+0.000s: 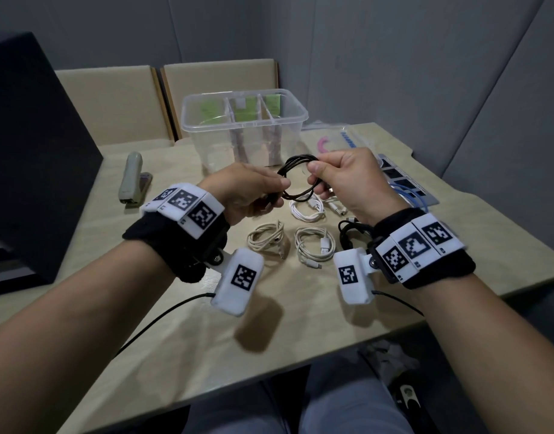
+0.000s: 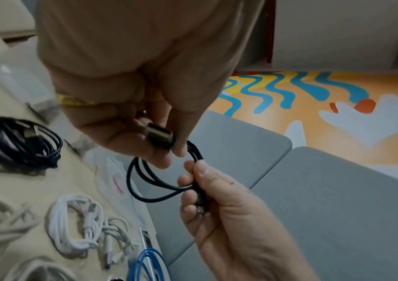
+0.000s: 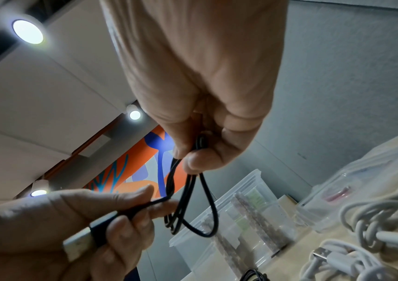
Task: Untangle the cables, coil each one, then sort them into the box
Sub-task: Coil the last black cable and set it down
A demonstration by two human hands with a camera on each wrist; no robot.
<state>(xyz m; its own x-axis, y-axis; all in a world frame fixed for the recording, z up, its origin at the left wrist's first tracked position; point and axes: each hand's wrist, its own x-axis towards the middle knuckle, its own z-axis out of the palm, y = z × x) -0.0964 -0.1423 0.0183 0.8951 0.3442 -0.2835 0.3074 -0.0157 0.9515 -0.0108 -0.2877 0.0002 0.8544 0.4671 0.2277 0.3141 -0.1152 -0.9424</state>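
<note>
- Lower half of head view: both forearms reach in from the bottom corners, wrist bands and camera pods on; bare table (image 1: pixel 300 324) between them.
- Mid frame, on the table under the hands: coiled cables laid out in a loose cluster, apart from one another: cream coil (image 1: pixel 266 238), white coil (image 1: pixel 313 245), another white coil (image 1: pixel 307 208), black coil (image 1: pixel 352 233) at right. Judged: finished coils parked near the worker, waiting to be sorted.
- Centre of frame, above the cluster: black cable (image 1: pixel 297 180) held in the air as a small multi-turn loop, between the two hands.
- Left hand (image 1: pixel 247 192): fingers curled, thumb and forefinger pinching the cable; right wrist view shows its USB plug (image 3: pixel 79 245) lying in that hand's fingers. Judged: plug end kept under control to finish the wrap.
- Right hand (image 1: pixel 350 180): fingers curled, thumb and fingertips gripping the gathered turns at the loop's right side. Judged: it keeps the turns from springing apart.
- Step judged: coiling, near its end for this cable.
- Upper centre, beyond the hands: clear box (image 1: pixel 188 120) with dividers; no cable discernible inside.
- Left of box: stapler (image 1: pixel 133 177). Right edge: blue cable (image 1: pixel 408 195) on a sheet.
</note>
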